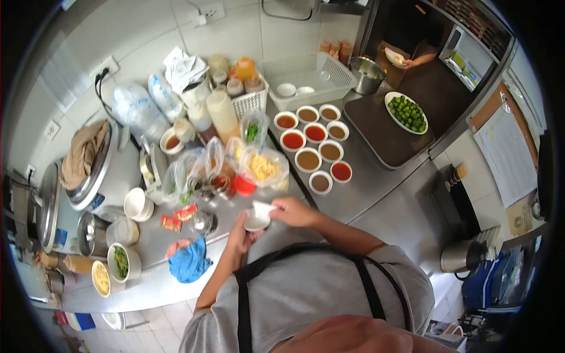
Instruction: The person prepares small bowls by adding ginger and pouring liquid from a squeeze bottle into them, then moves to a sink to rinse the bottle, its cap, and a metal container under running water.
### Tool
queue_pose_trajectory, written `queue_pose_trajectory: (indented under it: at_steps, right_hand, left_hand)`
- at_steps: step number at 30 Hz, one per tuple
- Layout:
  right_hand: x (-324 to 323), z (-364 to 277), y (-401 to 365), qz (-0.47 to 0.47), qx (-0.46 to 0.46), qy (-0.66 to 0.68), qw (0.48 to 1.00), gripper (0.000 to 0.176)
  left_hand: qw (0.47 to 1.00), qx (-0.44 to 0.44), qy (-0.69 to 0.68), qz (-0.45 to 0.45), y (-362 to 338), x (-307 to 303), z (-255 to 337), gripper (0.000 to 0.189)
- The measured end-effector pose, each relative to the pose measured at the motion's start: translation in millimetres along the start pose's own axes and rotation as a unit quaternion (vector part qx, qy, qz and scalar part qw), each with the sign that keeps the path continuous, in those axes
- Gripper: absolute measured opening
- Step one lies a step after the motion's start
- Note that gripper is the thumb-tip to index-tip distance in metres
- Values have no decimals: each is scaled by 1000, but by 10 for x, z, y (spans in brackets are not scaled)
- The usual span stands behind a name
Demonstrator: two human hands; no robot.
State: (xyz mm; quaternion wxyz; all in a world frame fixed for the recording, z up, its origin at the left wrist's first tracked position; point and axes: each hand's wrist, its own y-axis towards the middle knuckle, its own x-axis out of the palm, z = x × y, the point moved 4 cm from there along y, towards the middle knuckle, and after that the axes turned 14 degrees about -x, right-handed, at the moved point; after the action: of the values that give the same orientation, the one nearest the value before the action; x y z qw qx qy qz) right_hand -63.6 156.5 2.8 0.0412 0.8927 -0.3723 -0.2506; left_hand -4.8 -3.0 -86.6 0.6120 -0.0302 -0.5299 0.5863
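Observation:
In front of my chest, my left hand [238,235] is closed around the side of a small white bowl [256,222]. My right hand [293,212] pinches a white piece that looks like a paper napkin [262,207] at the bowl's rim. Just beyond my hands are a red lid [244,185] and a plastic bag of pale yellow strips [263,167]. To the right stand several small white bowls of red and brown sauce [292,140]. A glass jar [203,222] and red packets [178,218] lie left of my left hand.
A blue cloth [190,260] lies at the counter's front edge. Sauce bottles [222,115] and a white basket [282,70] line the back. On a dark tray [376,132] sits a plate of green limes [406,115]. Another person's hand [421,57] holds a bowl at the back right.

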Motion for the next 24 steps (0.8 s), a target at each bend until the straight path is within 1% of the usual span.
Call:
queue_pose_trajectory:
  at_steps: [1, 2, 3, 4, 5, 6, 7, 8, 9, 11, 12, 14, 16, 18, 21, 24]
  right_hand:
    - [-26, -90, -29, 19, 6, -69, 997, 20]
    - [4, -49, -74, 59, -94, -181, 977, 20]
    - [63, 20, -101, 34, -69, -237, 968, 16]
    - [150, 20, -127, 11, -66, -345, 936, 13]
    - [237, 111, -160, -20, -75, -422, 903, 12]
    - [311, 196, -197, -3, -107, -441, 891, 13]
    - [364, 221, -227, 9, -140, -462, 876, 13]
    - [411, 249, -246, 7, -146, -471, 870, 13]
    - [452, 266, -254, 9, -152, -481, 863, 14]
    - [453, 180, -233, 6, -141, -451, 881, 15]
    - [421, 115, -187, 5, -136, -438, 888, 16]
    - [264, 57, 16, 25, -105, -458, 883, 19]
    - [25, 131, 372, 58, -5, -502, 863, 23]
    - [-172, 319, 752, 28, 105, -544, 832, 25]
    - [-294, 556, 1077, -15, 193, -510, 838, 25]
    - [-356, 704, 1204, -4, 225, -500, 836, 27]
  left_hand:
    - [992, 64, 44, 95, -85, -52, 53, 34]
    - [977, 145, 100, 118, -54, -187, 89, 31]
    - [934, 223, 215, 178, -1, -360, 144, 31]
    - [868, 290, 326, 236, -13, -481, 196, 30]
    - [822, 337, 369, 272, -139, -411, 270, 30]
    - [787, 356, 411, 292, -177, -407, 312, 30]
    - [788, 348, 416, 291, -222, -386, 341, 30]
    - [789, 359, 416, 276, -198, -430, 346, 30]
    - [775, 380, 420, 283, -198, -449, 346, 29]
    - [798, 383, 391, 253, -198, -477, 334, 27]
    - [774, 398, 414, 268, -213, -494, 332, 27]
    - [722, 426, 456, 298, -244, -505, 292, 27]
    - [726, 420, 455, 299, -303, -477, 289, 29]
    - [718, 424, 455, 312, -315, -472, 277, 29]
    - [733, 424, 427, 317, -292, -517, 250, 28]
    - [745, 423, 403, 323, -237, -574, 210, 25]
